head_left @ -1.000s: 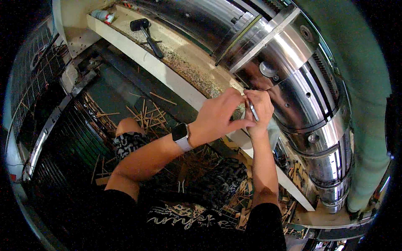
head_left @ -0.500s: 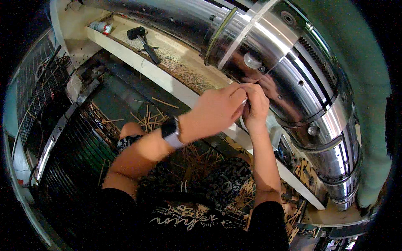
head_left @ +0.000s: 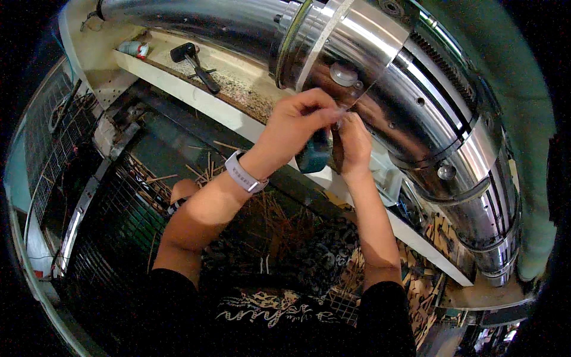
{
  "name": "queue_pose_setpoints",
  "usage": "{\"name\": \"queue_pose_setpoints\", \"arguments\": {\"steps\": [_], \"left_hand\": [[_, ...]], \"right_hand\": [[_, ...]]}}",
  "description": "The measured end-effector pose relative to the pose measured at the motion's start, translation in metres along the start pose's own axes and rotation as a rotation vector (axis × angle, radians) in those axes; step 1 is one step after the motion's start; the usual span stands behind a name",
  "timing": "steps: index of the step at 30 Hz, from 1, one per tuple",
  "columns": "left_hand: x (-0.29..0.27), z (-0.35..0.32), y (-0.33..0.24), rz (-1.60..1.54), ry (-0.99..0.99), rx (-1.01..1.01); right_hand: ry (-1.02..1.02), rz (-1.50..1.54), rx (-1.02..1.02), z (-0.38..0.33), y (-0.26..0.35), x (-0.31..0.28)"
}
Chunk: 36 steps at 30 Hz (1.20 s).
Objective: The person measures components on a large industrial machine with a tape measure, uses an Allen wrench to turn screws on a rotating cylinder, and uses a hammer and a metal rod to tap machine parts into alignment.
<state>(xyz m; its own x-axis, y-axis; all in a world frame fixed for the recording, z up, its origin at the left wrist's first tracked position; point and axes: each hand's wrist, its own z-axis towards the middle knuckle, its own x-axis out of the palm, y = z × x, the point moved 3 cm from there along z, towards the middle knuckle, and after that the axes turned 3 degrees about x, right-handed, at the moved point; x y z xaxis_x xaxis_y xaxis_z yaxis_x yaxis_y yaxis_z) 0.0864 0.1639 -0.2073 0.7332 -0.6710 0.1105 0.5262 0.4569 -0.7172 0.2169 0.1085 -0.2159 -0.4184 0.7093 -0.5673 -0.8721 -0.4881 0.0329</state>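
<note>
My left hand (head_left: 303, 122) and my right hand (head_left: 355, 146) meet in front of the shiny steel roller (head_left: 386, 113). The fingers of both are pinched, with the tips almost touching. A small pale, glossy bit (head_left: 341, 114) shows at the fingertips, too blurred to name. A thin line (head_left: 360, 94) runs from there up across the roller face. Below and between my hands hangs a dark green, rounded object (head_left: 315, 156), partly hidden by the fingers; which hand bears it I cannot tell. A pale watch band (head_left: 242, 172) circles my left wrist.
A cream trough (head_left: 196, 89) runs beneath the roller. In it lie a black-headed hammer-like tool (head_left: 195, 66) and a white-and-red can or bottle (head_left: 134, 49). A clear plastic container (head_left: 389, 181) sits near my right forearm. Thin scraps (head_left: 205, 169) litter the floor beyond the trough.
My left hand has turned and drawn slightly left and up, so the watch face no longer shows. The dark green object and the thin line have come into sight. The view has shifted slightly.
</note>
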Motion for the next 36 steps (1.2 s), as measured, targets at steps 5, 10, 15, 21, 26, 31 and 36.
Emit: {"name": "queue_pose_setpoints", "arguments": {"steps": [5,10,15,21,26,31,36], "left_hand": [[0.027,-0.009,-0.032,0.773,0.249,0.386],[0.012,-0.027,-0.020,0.726,0.202,0.475],[-0.002,-0.017,-0.014,0.449,0.016,0.298],[-0.002,-0.005,0.001,-0.097,-0.028,-0.103],[0.025,-0.011,-0.019,0.426,0.182,0.304],[0.017,-0.027,-0.019,0.593,0.288,0.381],[0.009,-0.032,-0.021,0.634,0.021,0.300]], "right_hand": [[-0.050,0.596,0.563,-0.019,-0.019,0.013],[0.011,0.147,0.107,0.003,0.004,-0.001],[-0.056,-0.035,0.035,0.004,0.007,-0.002],[-0.074,-0.031,0.040,0.003,0.004,0.002],[-0.085,-0.007,0.022,-0.004,-0.001,-0.002],[-0.021,0.020,0.060,-0.002,0.001,0.002],[-0.022,-0.002,0.041,0.002,0.004,0.004]]}}
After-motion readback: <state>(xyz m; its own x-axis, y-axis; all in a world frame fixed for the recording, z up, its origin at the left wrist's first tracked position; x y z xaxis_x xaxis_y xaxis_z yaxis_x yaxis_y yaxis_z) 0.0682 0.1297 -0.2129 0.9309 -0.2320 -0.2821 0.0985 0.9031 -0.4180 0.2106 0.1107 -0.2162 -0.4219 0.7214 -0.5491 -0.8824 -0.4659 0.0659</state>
